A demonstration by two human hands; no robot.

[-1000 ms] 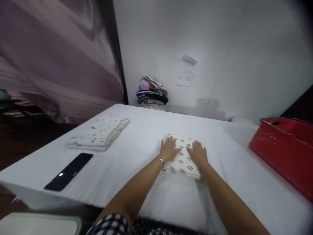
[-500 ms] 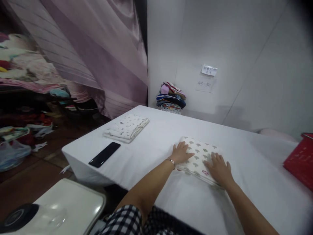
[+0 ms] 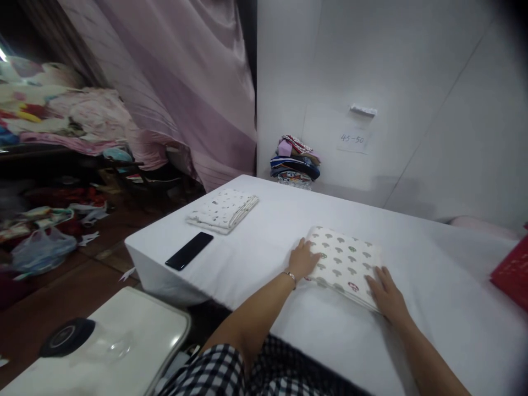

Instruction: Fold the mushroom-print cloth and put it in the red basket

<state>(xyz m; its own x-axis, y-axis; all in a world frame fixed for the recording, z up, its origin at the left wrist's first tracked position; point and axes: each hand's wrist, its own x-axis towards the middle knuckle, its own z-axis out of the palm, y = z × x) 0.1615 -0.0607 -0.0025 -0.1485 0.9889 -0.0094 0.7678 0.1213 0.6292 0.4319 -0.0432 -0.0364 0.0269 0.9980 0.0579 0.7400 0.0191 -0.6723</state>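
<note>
A folded white cloth with grey mushroom prints and a few red and green ones (image 3: pixel 342 264) lies flat on the white-covered table (image 3: pixel 268 253). At its left edge rests my left hand (image 3: pixel 302 260), open, thumb reaching onto the fabric; a bracelet circles the wrist. My right hand (image 3: pixel 390 297) is open too, with its fingers spread along the right edge of the same cloth. Further left lies a second folded white cloth with small dark prints (image 3: pixel 225 210). A black phone (image 3: pixel 190 251) is in front of that one, near the table's left edge.
Folded fabrics (image 3: pixel 295 162) are stacked beyond the far edge, against the wall. A red box (image 3: pixel 513 272) stands at the right. At lower left is a white lidded surface (image 3: pixel 136 324) with a dark round object (image 3: pixel 68 336). A pink curtain (image 3: pixel 198 82) hangs behind.
Both hands have slid outward, from on top of the mushroom-print cloth to its left and right edges. More of the print shows. The view has turned slightly left.
</note>
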